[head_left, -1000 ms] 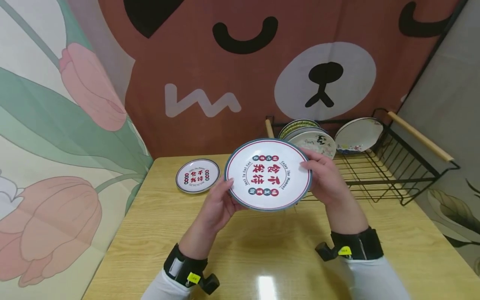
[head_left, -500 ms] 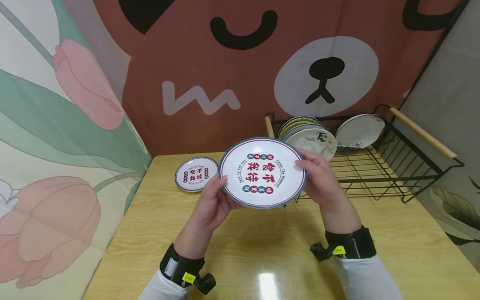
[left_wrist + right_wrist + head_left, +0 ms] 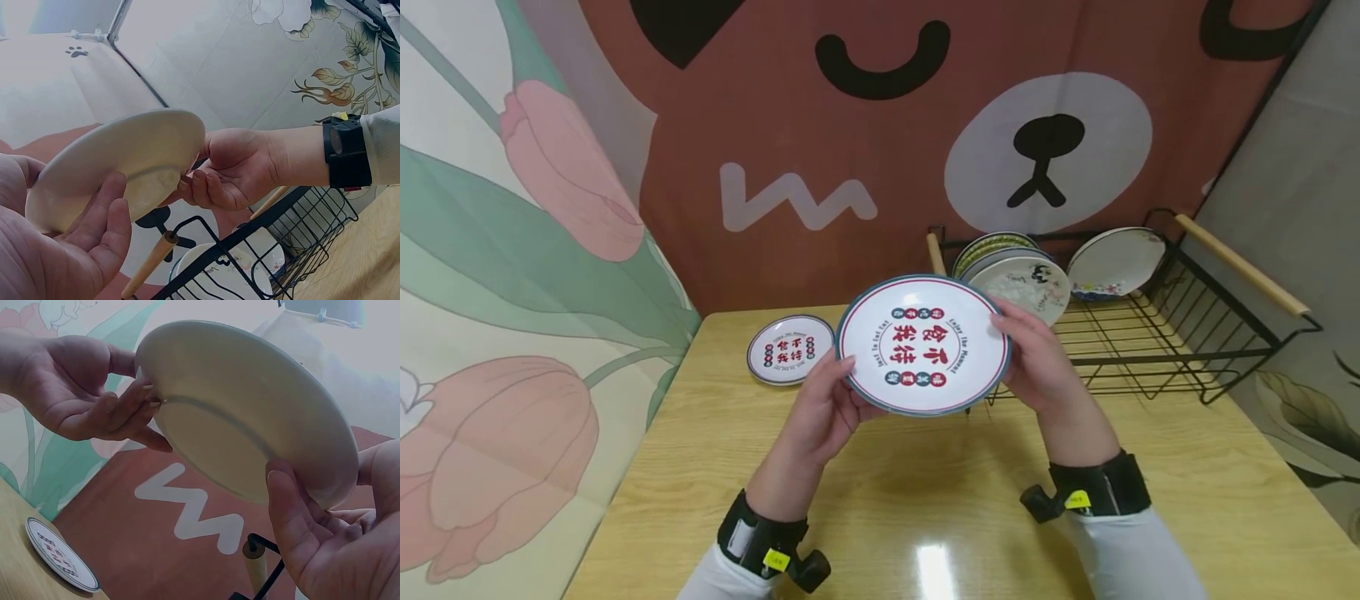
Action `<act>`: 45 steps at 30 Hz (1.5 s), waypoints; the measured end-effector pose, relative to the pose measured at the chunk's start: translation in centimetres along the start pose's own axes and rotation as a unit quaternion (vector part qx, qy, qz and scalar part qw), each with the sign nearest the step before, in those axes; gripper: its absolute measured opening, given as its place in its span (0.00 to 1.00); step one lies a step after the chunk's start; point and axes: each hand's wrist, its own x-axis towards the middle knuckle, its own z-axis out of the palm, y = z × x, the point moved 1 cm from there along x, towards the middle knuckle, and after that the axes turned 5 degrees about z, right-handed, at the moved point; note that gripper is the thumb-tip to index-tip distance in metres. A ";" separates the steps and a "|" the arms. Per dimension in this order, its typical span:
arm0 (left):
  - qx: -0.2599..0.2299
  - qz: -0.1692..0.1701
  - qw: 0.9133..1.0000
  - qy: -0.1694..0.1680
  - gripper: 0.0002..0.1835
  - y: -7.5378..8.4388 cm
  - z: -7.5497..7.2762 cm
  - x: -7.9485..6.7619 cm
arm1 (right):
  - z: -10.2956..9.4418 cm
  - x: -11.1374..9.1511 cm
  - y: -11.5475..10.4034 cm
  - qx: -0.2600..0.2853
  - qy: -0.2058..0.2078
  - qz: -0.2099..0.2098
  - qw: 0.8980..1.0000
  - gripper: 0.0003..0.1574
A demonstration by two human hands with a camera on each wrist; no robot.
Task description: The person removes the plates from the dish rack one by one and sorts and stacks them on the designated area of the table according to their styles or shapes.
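Note:
A white plate [image 3: 922, 346] with a blue-green rim, a red inner line and red lettering is held up over the table, its face tilted toward the head camera. My left hand [image 3: 831, 402] grips its left edge, thumb on top and fingers beneath. At the opposite edge my right hand [image 3: 1033, 354] pinches the rim the same way. Both wrist views show the plain underside [image 3: 119, 159] with fingertips pressed against it. A smaller plate [image 3: 792, 350] with similar lettering and a dark rim lies on the table, just left of the held plate.
Behind the right hand stands a black wire dish rack [image 3: 1150, 358] with wooden handles [image 3: 1240, 265]. Several plates [image 3: 1022, 287] lean at its left end, and a flower-patterned dish [image 3: 1116, 262] stands toward its right. A bear-print curtain [image 3: 790, 117] hangs behind the wooden table [image 3: 880, 517].
Both hands have shifted slightly left with the plate over the past second, most of it in the first half. The smaller plate and the rack have stayed in place.

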 end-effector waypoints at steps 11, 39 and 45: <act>-0.003 -0.001 1.000 0.009 0.30 0.0 0.0 -0.3 | -0.3 0.2 0.4 0.045 -0.064 -0.018 0.997 0.33; -0.028 0.041 0.992 0.116 0.28 1.2 -4.2 0.8 | 3.3 1.0 2.9 0.068 -0.121 0.030 0.990 0.39; -0.019 0.053 0.990 0.133 0.29 1.4 -5.3 1.0 | 4.3 1.1 3.8 0.040 -0.094 0.060 0.993 0.42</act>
